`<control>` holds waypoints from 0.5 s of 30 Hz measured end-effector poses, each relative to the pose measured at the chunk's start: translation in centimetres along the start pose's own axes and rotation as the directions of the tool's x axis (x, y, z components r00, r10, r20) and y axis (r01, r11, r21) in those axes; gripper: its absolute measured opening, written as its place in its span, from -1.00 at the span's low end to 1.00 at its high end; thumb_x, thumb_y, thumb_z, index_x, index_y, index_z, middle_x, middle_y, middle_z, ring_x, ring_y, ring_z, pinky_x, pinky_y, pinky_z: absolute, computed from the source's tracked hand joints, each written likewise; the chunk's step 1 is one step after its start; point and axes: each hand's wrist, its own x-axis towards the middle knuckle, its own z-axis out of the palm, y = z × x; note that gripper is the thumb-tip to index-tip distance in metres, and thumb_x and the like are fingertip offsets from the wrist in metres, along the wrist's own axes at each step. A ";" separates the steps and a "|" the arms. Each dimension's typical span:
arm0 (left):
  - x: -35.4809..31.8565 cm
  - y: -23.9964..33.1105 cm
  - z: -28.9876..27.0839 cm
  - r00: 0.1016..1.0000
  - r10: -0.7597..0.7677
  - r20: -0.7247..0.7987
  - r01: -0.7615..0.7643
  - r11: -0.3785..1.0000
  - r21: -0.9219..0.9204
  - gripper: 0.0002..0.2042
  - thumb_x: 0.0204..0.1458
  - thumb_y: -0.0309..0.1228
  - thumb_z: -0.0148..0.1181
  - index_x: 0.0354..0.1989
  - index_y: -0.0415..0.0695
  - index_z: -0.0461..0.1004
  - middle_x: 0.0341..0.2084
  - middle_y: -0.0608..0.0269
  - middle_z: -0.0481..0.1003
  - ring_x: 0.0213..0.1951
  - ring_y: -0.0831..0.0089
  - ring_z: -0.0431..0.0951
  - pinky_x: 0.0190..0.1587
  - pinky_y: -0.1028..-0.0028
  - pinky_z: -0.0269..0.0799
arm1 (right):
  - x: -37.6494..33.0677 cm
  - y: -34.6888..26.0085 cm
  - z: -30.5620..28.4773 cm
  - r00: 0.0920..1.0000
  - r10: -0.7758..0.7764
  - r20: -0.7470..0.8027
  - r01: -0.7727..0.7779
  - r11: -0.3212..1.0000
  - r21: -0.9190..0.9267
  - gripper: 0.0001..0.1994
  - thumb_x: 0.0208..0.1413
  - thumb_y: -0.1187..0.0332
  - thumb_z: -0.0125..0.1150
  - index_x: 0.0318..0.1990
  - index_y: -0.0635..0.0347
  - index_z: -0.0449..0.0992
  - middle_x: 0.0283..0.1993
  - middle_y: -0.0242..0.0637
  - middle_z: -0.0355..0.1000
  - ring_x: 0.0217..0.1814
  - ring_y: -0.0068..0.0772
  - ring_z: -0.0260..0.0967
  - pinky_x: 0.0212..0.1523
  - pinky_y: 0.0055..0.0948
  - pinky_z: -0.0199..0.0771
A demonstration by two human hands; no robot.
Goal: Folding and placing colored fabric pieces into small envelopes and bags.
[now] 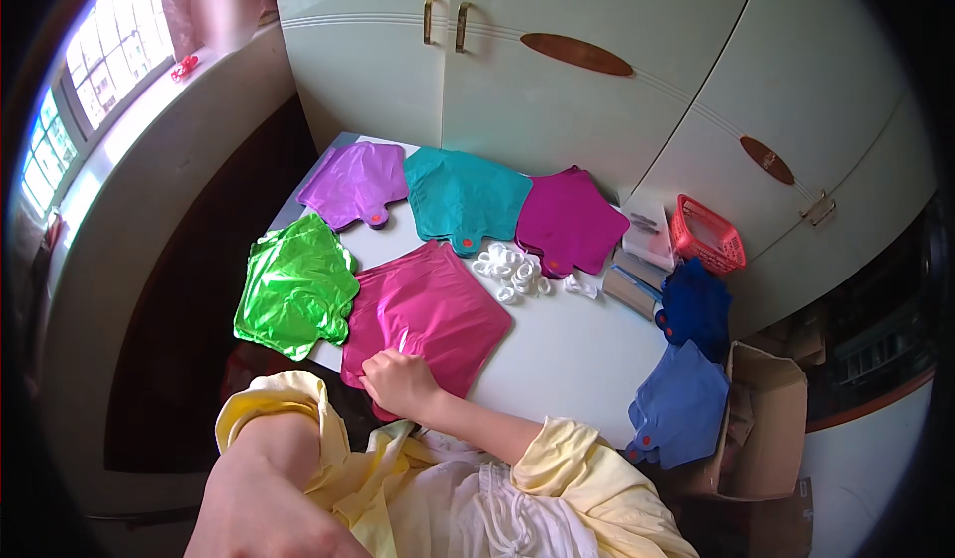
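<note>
A deep pink, flat foil balloon [438, 304] with a star-like outline lies at the table's near edge. My right hand [398, 384] is closed at its near end, fingers curled down against the foil; a thin white streak, glare or a slim object, shows just above them. Large and close, my left hand [269, 508] is raised at the lower left, its fingers cut off by the picture's edge. Shiny green foil balloons [293, 284] lie left of the pink one, overlapping its edge. Small white coils [509, 268] are heaped beyond it.
Along the table's back lie flat purple [353, 182], teal [468, 195] and magenta [572, 218] balloons. To the right are a red basket [736, 245], navy balloons [696, 304], blue balloons [686, 399] and an open cardboard box [776, 429]. Cabinets [597, 110] stand behind.
</note>
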 end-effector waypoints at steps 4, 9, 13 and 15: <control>-0.5 -0.2 0.0 0.998 0.058 0.026 -0.058 0.998 0.021 -0.84 0.06 -0.52 0.10 -0.21 0.00 0.33 -0.62 0.35 0.41 -0.62 0.56 0.34 -0.51 0.60 0.15 | 0.4 1.1 -1.2 0.984 0.170 0.061 -0.180 0.947 0.264 -0.84 0.00 0.27 0.17 -0.44 0.14 0.57 -0.45 -0.22 0.50 -0.34 -0.21 0.48 -0.35 -0.26 0.49; -2.7 -1.8 -2.8 0.962 0.268 0.042 -0.271 0.959 0.080 -0.89 0.02 -0.45 0.20 -0.48 -0.22 0.48 -0.66 0.20 0.46 -0.64 0.43 0.46 -0.55 0.49 0.31 | 0.5 3.3 -1.5 0.936 0.348 0.059 -0.332 0.812 0.480 -0.82 -0.02 0.28 0.19 -0.38 0.20 0.59 -0.46 -0.12 0.50 -0.39 -0.12 0.48 -0.29 -0.24 0.47; -9.6 -1.6 -3.2 0.727 -0.157 -0.668 0.659 0.431 0.616 -0.78 -0.20 -0.45 0.34 -0.41 -0.25 0.45 -0.44 0.13 0.47 -0.41 0.28 0.50 -0.36 0.47 0.38 | 0.5 4.1 -0.8 0.923 0.378 0.069 -0.352 0.758 0.549 -0.83 -0.09 0.28 0.25 -0.41 0.20 0.58 -0.46 -0.11 0.50 -0.39 -0.13 0.49 -0.32 -0.23 0.45; -14.0 -3.6 -5.5 0.598 -0.142 -0.789 0.800 0.045 0.599 -0.85 -0.14 -0.59 0.22 -0.36 -0.25 0.45 -0.42 0.11 0.48 -0.37 0.22 0.50 -0.30 0.41 0.40 | 0.6 3.9 -0.4 0.920 0.383 0.077 -0.359 0.753 0.552 -0.81 -0.10 0.28 0.27 -0.40 0.20 0.57 -0.48 -0.14 0.50 -0.44 -0.21 0.49 -0.37 -0.30 0.44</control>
